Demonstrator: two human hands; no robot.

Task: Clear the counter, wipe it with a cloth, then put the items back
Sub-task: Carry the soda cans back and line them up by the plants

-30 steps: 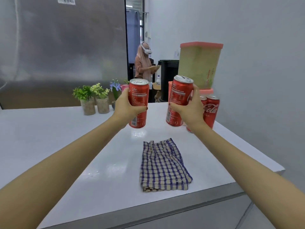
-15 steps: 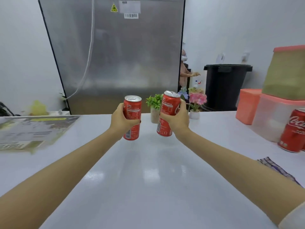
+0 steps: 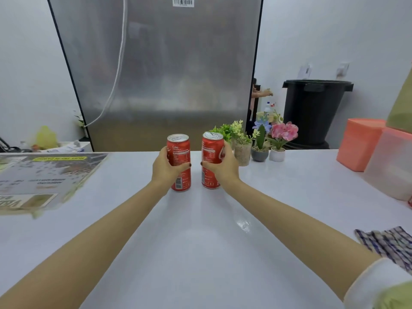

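Red left can (image 3: 178, 152) grasped by my left hand (image 3: 165, 171), right can (image 3: 210, 152) by my right hand (image 3: 224, 172). Both held at twelve o'clock, likely to free wiping room.

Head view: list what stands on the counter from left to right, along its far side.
From the left: printed poster → left can → right can → green plant in a speckled pot → blue flower in a grey pot → pink flowers in a white pot → orange box.

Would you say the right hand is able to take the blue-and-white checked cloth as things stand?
Probably not yet: the right hand grips a red metal soda can. The blue-and-white checked cloth lies uncovered on the white counter close by, so with the can set down the way looks free.
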